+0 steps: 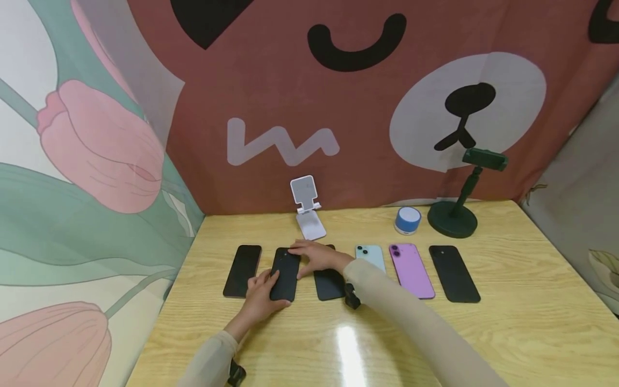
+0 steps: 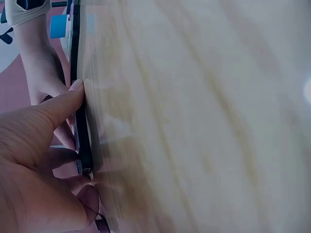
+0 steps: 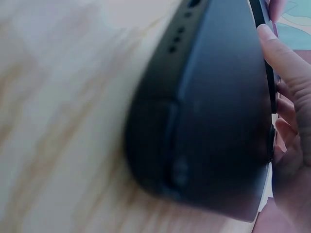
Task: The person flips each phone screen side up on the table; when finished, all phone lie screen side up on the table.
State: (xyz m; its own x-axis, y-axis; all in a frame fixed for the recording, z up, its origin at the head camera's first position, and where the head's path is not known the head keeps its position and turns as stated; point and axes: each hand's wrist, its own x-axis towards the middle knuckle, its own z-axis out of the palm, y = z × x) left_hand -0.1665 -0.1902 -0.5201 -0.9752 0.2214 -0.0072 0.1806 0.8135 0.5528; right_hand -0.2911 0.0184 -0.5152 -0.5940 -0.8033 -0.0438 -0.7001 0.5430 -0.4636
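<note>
Several phones lie in a row on the wooden table. Both hands are on the second from the left, a black phone (image 1: 286, 275) lying with its camera side up. My left hand (image 1: 261, 298) grips its left side, the thumb at the near edge; the left wrist view shows the thumb (image 2: 63, 104) against the phone's thin side (image 2: 83, 131). My right hand (image 1: 316, 255) holds its far right part, fingers over the top edge and thumb at the right side. Another black phone (image 1: 330, 285) lies under my right wrist and looms large in the right wrist view.
A dark phone (image 1: 243, 271) lies at the left. Rightward are a light blue phone (image 1: 371, 257), a purple phone (image 1: 412, 271) and a black phone (image 1: 454, 274). Behind stand a white phone stand (image 1: 311, 224), a blue-and-white cylinder (image 1: 408, 220) and a dark green holder (image 1: 452, 219).
</note>
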